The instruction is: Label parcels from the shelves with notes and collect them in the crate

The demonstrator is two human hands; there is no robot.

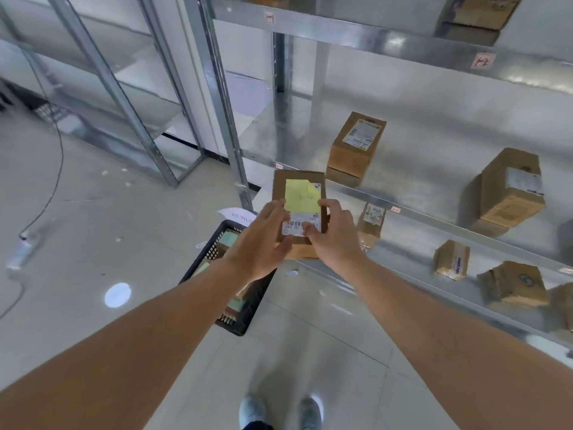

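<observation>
Both hands meet on a flat cardboard parcel (297,193) held out at arm's length: the left hand (263,243) cups its left edge and underside with fingers curled up against the side, and the right hand (333,234) grips the right edge, thumb pressed onto the white barcode label (296,226) on the parcel's face. Just above the fingertips, a yellow note (302,195) sticks to that same face, one upper corner folded over. Directly below the left hand sits a black perforated crate (226,318) on the tiled floor (124,212), holding several items too blurred to tell apart, with a white slip of paper (237,214) at its far rim. To the right of the right hand runs a metal shelf unit (418,187) bearing scattered brown boxes; the nearest, a tall box (356,144), stands just beyond the held parcel, and a larger box (511,187) stands farther right. Beyond the left hand stands a second metal rack (124,97), and a dark cable (52,181) trails across the floor well to the left. Far below the arms, two pale shoes (279,411) show at the bottom edge
</observation>
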